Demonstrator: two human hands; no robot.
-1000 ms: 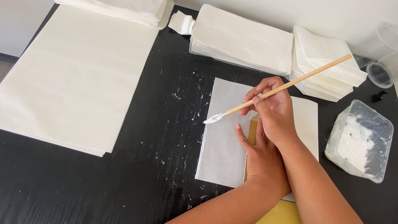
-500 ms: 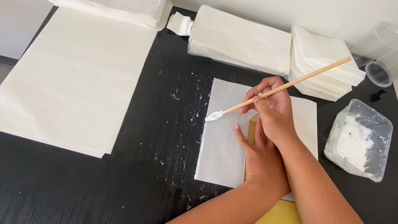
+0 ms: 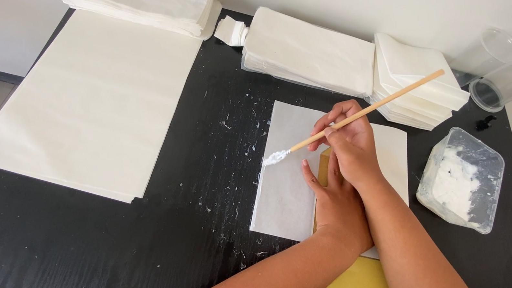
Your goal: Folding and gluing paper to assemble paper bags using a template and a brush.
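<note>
While the right hand pinches a thin wooden brush between thumb and fingers, its white-loaded tip hovers at the left edge of a translucent paper sheet lying near the middle of the black table, toward its right side. Head view: left hand lies flat and open, fingers spread, pressing the sheet and a tan strip beneath it; it grips nothing. Sheet judged very light, limp and easily creased or shifted, so holding it down by palm pressure suits it better than pinching an edge. Paste tub, clear plastic, sits near the right edge; two clear cups at the far right corner. Stacks of folded white paper line the far edge; a large sheet covers the far left portion.
</note>
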